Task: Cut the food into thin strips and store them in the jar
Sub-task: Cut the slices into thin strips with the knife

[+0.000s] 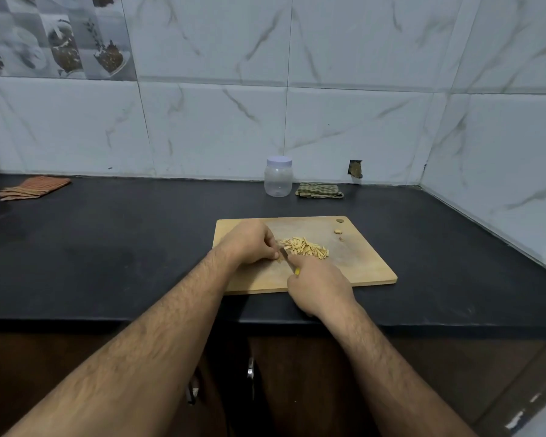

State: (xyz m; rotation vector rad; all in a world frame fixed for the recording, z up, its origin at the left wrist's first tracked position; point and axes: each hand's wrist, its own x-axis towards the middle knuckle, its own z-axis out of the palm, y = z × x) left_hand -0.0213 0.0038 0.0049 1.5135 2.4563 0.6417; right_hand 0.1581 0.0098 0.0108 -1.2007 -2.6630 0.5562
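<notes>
On black counter (108, 247), marble-tiled corner; left hand (249, 244) pinches food; right hand (319, 285) grips knife (286, 257).

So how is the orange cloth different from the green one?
The orange striped cloth lies far left on the counter, away from everything; the green checked cloth lies right beside the jar. The orange one spreads out flatter; the green one is bunched smaller. Both sit by the wall.

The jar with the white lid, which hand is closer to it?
Left. The left hand sits farther up the cutting board, just below and left of the jar. The right hand, gripping the knife, is at the board's near edge, farther away.
</notes>
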